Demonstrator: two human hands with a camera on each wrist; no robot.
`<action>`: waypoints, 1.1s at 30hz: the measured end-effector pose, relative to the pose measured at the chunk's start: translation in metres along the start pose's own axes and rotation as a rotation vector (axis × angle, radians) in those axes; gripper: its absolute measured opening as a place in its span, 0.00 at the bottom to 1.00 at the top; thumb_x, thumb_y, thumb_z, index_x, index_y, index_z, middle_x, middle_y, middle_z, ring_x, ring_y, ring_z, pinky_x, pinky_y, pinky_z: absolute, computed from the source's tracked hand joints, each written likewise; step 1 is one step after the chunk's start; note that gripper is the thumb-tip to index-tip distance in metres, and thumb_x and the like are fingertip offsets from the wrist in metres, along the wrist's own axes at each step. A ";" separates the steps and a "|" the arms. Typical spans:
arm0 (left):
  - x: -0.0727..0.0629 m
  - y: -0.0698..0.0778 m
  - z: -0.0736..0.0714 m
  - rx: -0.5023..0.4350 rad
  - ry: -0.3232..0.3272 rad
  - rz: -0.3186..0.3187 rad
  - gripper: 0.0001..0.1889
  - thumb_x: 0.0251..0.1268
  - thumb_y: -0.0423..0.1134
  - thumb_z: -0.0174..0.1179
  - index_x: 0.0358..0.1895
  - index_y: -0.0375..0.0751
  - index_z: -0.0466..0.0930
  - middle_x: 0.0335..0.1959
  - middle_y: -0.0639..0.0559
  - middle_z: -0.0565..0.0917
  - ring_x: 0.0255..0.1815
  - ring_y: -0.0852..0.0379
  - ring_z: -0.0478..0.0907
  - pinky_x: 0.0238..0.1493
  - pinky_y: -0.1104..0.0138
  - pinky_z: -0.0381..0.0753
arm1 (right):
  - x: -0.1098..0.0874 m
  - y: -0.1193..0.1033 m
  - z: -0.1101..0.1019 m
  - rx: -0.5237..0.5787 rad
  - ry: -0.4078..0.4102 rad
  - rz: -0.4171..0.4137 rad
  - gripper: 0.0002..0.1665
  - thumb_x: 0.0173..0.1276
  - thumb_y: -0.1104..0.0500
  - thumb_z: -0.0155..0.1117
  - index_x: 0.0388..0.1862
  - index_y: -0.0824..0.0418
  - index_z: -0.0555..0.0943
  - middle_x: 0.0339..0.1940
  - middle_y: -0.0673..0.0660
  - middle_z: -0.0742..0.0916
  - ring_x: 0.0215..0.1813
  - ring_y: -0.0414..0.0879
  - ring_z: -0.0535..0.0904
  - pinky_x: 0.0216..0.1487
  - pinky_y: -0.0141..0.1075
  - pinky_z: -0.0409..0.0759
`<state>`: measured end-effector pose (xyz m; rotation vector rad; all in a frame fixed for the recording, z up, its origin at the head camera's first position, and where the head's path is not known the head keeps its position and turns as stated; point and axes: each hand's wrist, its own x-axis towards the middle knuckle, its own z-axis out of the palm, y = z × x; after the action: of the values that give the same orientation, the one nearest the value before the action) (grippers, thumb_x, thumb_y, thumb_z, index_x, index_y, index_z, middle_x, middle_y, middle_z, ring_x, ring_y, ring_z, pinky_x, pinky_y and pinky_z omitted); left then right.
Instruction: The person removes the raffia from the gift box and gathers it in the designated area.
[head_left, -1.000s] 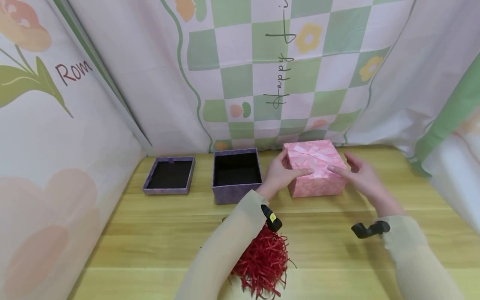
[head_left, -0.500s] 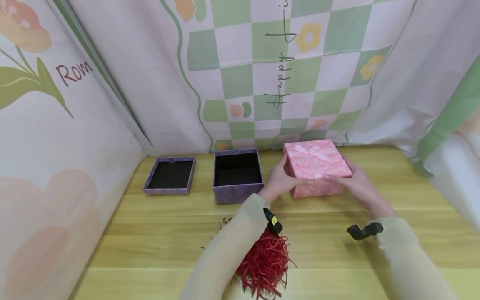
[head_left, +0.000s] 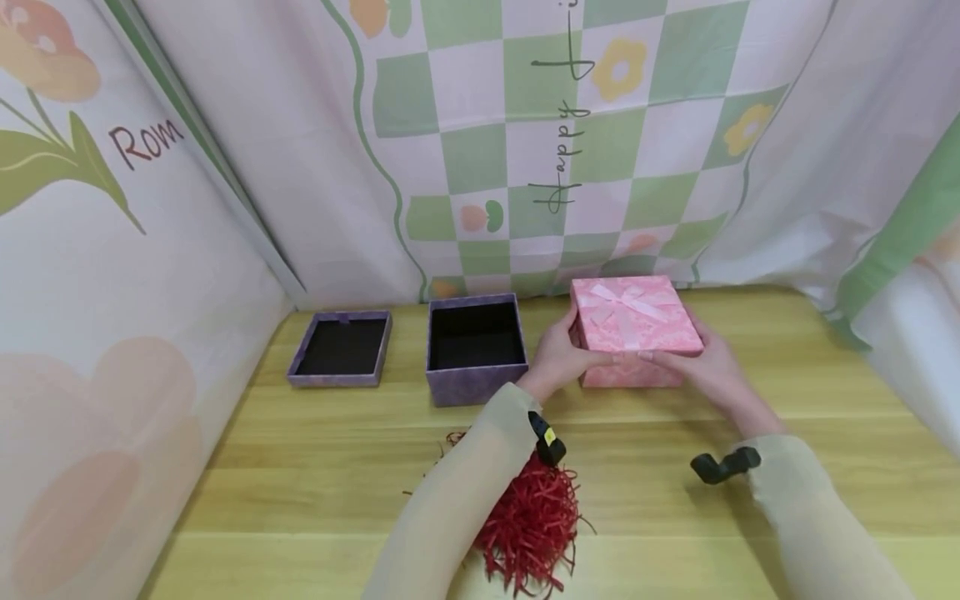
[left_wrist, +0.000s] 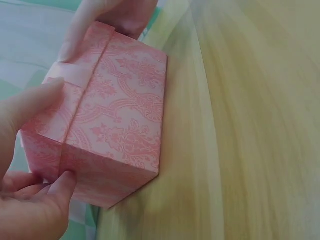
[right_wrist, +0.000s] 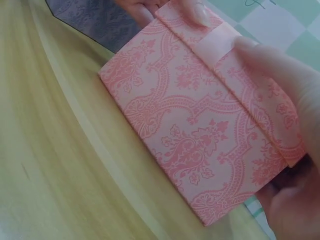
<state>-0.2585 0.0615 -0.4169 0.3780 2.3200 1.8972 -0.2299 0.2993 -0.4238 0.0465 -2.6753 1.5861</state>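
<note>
A pink patterned gift box (head_left: 637, 312) with a pale ribbon bow stands at the back right of the table, its lid on. My left hand (head_left: 561, 354) grips the left side of the lid, thumb on its front edge and fingers on the side wall. From the other side my right hand (head_left: 705, 367) holds the lid the same way, thumb near the ribbon. Both wrist views show the lid's lower edge against the box body (left_wrist: 122, 105). The right hand's far fingers are partly hidden behind the box.
Left of the pink box stands an open purple box (head_left: 476, 387) with a black inside. Its purple lid (head_left: 333, 382) lies upturned farther left. A heap of red shredded paper (head_left: 528, 525) lies in front, partly under my left forearm. A patterned curtain (head_left: 540, 167) hangs behind.
My right hand has closed in from beside the pink box onto its lid, and both thumbs have come down to the lid's front edge. The boxes have hardly moved.
</note>
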 end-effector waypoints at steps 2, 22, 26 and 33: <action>0.001 0.000 0.000 -0.025 -0.006 0.012 0.57 0.49 0.31 0.81 0.82 0.46 0.54 0.74 0.56 0.69 0.66 0.69 0.68 0.59 0.78 0.71 | 0.000 -0.001 0.000 -0.016 0.004 0.005 0.66 0.64 0.45 0.77 0.85 0.56 0.42 0.82 0.68 0.55 0.79 0.67 0.52 0.74 0.63 0.54; -0.001 0.003 -0.006 -0.040 -0.050 0.083 0.57 0.59 0.40 0.77 0.84 0.57 0.44 0.79 0.57 0.60 0.70 0.65 0.65 0.64 0.73 0.69 | 0.007 -0.004 -0.008 -0.013 0.083 -0.045 0.63 0.64 0.44 0.77 0.86 0.46 0.45 0.82 0.60 0.57 0.79 0.62 0.52 0.74 0.62 0.54; -0.002 0.005 -0.005 -0.024 -0.037 0.088 0.55 0.62 0.42 0.75 0.84 0.56 0.44 0.78 0.52 0.63 0.70 0.64 0.65 0.65 0.72 0.68 | 0.007 -0.006 -0.009 -0.005 0.086 -0.031 0.63 0.64 0.42 0.76 0.85 0.41 0.44 0.83 0.60 0.56 0.79 0.65 0.50 0.73 0.66 0.52; -0.002 0.009 -0.004 0.011 -0.009 0.063 0.53 0.62 0.46 0.74 0.84 0.55 0.46 0.76 0.52 0.66 0.73 0.61 0.63 0.70 0.68 0.64 | 0.005 -0.008 -0.012 -0.001 0.064 -0.022 0.62 0.65 0.43 0.75 0.83 0.31 0.42 0.83 0.59 0.53 0.80 0.64 0.48 0.74 0.66 0.50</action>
<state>-0.2565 0.0589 -0.4069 0.4658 2.3400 1.9078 -0.2344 0.3057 -0.4113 0.0256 -2.6187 1.5522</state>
